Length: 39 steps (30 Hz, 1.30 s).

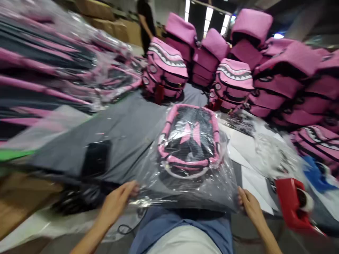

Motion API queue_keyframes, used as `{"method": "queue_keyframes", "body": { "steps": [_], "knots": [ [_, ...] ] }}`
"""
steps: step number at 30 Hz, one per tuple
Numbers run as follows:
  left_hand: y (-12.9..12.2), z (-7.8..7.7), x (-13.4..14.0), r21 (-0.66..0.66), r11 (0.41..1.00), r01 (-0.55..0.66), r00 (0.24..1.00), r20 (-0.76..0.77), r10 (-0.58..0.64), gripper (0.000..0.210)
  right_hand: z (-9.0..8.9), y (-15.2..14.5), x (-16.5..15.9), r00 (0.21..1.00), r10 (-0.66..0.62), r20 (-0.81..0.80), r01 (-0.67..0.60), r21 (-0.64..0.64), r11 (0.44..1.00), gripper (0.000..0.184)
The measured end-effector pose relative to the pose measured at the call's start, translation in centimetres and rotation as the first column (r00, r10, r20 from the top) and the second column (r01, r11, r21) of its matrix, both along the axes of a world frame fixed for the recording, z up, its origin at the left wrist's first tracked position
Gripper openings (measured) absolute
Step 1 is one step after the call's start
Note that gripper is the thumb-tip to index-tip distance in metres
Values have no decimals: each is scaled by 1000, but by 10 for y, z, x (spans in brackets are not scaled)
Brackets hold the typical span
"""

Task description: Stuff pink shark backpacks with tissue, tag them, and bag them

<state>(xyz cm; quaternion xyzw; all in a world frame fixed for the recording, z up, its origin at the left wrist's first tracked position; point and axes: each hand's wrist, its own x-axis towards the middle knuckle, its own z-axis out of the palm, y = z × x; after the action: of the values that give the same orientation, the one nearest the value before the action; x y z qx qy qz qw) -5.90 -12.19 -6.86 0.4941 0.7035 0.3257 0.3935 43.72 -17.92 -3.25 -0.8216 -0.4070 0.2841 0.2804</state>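
A pink and black backpack point(192, 135) lies inside a clear plastic bag point(148, 176) on the grey-covered table, its dark padded side facing up. My left hand point(119, 199) pinches the bag's near left corner. At the near right corner, my right hand point(247, 201) grips the same bag with bent fingers. Between my hands the bag's near edge is stretched wide, close to my body. Neither hand touches the backpack itself.
Bagged backpacks point(39, 70) are piled on the left. Pink backpacks point(166, 70) stand stacked at the back and right. A black phone point(96, 158) lies left. White papers point(254, 183) and a red tape dispenser point(291, 204) sit right. A person point(145, 21) stands far behind.
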Motion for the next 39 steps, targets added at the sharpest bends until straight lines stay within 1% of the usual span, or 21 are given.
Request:
{"method": "queue_keyframes", "body": {
  "steps": [1,4,9,11,13,14,16,18,19,21,23,25,27,28,30,31,32,34,36,37,39],
  "knots": [
    [5,6,6,-34,999,25,998,50,-24,75,-2,6,-1,997,37,74,-37,4,999,58],
    [19,14,22,12,1000,11,997,72,-11,63,-9,15,-4,965,86,249,-101,50,994,59],
    [16,3,26,73,995,-67,997,50,64,49,-15,17,-14,965,61,256,-87,91,992,60],
    [15,0,20,122,989,-89,996,42,84,41,-14,19,-18,986,57,159,-83,162,983,60],
    [20,-1,14,154,983,-97,994,63,88,38,-12,23,-18,998,20,-51,-9,208,978,60],
    [23,-1,12,144,984,-101,990,114,85,41,-10,24,-17,983,0,-185,37,201,979,59],
    [29,1,10,78,989,-125,951,294,97,54,-8,25,-12,897,-15,-441,99,168,981,57],
    [32,5,8,-28,987,-156,848,508,149,72,-8,22,-9,786,7,-618,139,189,972,62],
    [32,6,7,-85,982,-167,791,583,185,77,-10,18,-7,741,24,-671,166,217,962,60],
    [28,7,0,-164,972,-166,735,636,233,69,-15,10,-6,686,37,-727,232,267,935,50],
    [22,4,-10,-193,972,-134,733,641,228,55,-20,0,-4,660,29,-751,271,274,923,45],
    [16,-1,-21,-158,986,-52,764,630,141,56,-22,-9,-2,675,26,-737,259,269,927,46],
    [13,-8,-32,-67,995,78,838,545,-29,63,-20,-12,1,750,60,-659,192,303,933,45],
    [13,-12,-35,15,990,140,885,447,-132,62,-19,-11,3,800,89,-593,142,332,933,42],
    [15,-21,-38,247,938,242,954,118,-277,52,-15,-7,6,893,132,-430,58,402,914,36],
    [17,-25,-37,371,882,290,956,-80,-281,45,-14,-5,7,928,132,-348,37,441,897,37],
    [18,-29,-35,481,810,335,937,-260,-234,37,-14,-2,8,954,121,-274,26,479,877,39],
    [19,-35,-30,620,667,412,872,-482,-90,27,-16,2,7,981,80,-175,29,545,838,41],
    [16,-38,-27,693,568,445,839,-543,5,25,-19,4,5,985,81,-151,21,576,818,41],
    [14,-38,-27,717,537,445,841,-540,23,27,-21,4,3,983,98,-157,12,582,813,41],
    [10,-37,-31,726,529,439,865,-502,-29,29,-24,4,-2,976,115,-183,16,588,809,44]
  ]
}}
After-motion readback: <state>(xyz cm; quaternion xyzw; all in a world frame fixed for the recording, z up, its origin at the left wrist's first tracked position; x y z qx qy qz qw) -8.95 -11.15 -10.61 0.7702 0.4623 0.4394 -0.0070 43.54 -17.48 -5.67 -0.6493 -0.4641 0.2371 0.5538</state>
